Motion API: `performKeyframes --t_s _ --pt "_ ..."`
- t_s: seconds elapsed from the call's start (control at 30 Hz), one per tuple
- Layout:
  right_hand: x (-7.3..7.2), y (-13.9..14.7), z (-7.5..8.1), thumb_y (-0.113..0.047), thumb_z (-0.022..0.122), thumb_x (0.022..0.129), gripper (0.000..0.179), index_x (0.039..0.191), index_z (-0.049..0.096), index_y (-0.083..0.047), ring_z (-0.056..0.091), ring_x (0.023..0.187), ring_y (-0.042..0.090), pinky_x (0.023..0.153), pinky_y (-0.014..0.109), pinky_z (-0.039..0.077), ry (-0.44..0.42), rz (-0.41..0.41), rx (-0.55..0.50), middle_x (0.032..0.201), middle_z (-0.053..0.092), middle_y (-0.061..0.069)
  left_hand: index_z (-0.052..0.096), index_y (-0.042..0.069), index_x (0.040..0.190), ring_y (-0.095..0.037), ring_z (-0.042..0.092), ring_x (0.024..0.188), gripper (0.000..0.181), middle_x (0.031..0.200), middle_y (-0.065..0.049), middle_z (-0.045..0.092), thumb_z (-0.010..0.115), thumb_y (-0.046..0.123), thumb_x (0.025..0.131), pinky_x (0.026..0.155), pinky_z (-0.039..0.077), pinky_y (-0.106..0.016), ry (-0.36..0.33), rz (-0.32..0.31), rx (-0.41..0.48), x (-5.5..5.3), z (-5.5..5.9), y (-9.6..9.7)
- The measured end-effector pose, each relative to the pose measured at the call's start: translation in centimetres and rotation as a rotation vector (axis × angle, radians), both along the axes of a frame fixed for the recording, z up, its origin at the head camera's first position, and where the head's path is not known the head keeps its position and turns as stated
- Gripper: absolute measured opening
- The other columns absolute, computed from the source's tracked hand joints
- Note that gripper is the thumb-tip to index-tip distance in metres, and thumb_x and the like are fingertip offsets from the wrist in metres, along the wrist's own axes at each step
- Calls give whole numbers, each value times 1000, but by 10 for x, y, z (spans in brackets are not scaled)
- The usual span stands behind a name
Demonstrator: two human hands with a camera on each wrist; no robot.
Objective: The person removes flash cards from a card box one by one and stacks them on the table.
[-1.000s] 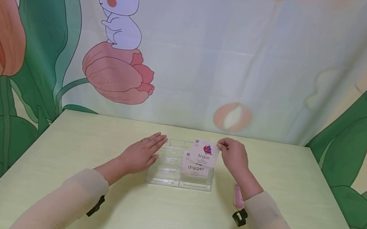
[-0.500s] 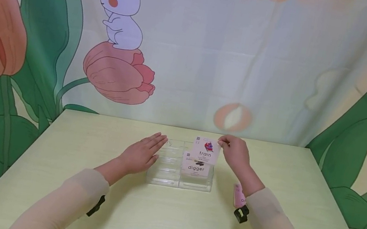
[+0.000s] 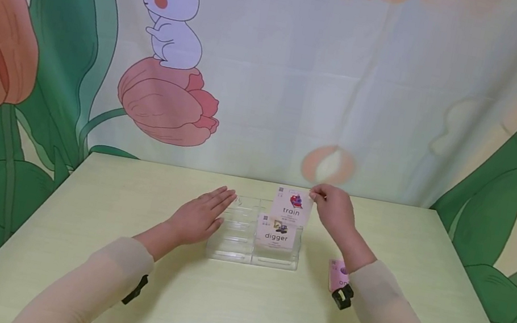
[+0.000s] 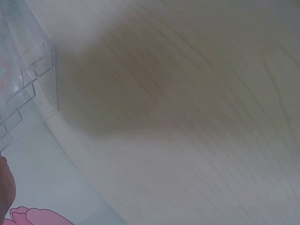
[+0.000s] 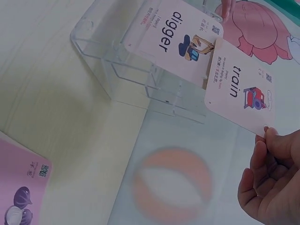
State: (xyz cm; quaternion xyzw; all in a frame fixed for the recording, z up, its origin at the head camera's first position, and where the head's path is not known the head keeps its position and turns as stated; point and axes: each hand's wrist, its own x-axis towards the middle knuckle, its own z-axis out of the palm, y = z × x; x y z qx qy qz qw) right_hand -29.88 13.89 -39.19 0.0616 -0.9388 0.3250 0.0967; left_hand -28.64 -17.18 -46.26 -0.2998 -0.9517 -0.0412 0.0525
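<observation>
My right hand [image 3: 335, 208] pinches the upper right corner of a white flashcard with the word "train" [image 3: 291, 206], held above and behind the "digger" flashcard [image 3: 276, 233]. The digger card stands in the right column of a clear stepped plastic rack [image 3: 230, 248]. In the right wrist view, the train card [image 5: 239, 89] overlaps the edge of the digger card [image 5: 176, 37], and thumb and finger meet at its corner. My left hand [image 3: 197, 214] lies with straight fingers against the left side of the rack; the left wrist view catches only a bit of it beside the rack's steps [image 4: 28, 84].
A pink flashcard [image 3: 337, 275] with purple onions lies on the table, partly under my right forearm in the head view. Behind the table's back edge hangs a curtain [image 3: 269, 100] printed with flowers and a rabbit.
My right hand has risen and moved slightly back with the train card, uncovering the picture on the digger card. The left hand and the rack have stayed in place.
</observation>
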Motion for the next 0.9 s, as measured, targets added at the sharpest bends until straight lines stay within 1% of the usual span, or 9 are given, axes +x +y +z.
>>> performKeyframes --t_s 0.17,0.4,0.67,0.77,0.9 --pt "0 3 4 -12 59 103 22 111 73 3 66 93 31 87 47 57 9 0 -1 109 76 21 30 -1 160 -36 28 158 62 168 -18 32 49 22 106 128 31 -49 12 -3 -11 0 0 1" --pt "2 6 12 -12 59 103 24 114 73 4 67 95 32 87 47 57 24 4 -16 112 75 22 28 0 160 -35 26 159 62 169 -16 29 49 23 106 129 29 -48 7 -6 -11 1 1 2" --pt "6 12 23 -12 59 103 25 115 73 4 63 92 30 78 34 51 -9 -8 -33 114 74 23 29 0 160 -34 28 158 62 169 -15 30 48 24 107 128 31 -48 23 -13 -29 0 0 3" --pt "7 17 26 -13 59 104 26 117 73 4 62 93 29 77 31 50 -31 -17 -67 116 74 23 29 0 160 -34 28 158 61 169 -15 29 48 24 107 128 31 -49 20 -11 -26 1 0 2" --pt "8 26 26 -14 59 104 26 119 72 3 62 92 29 76 28 51 -64 -38 -117 116 72 23 29 0 160 -35 27 159 61 170 -16 29 48 24 107 129 30 -50 21 -10 -23 0 0 1"
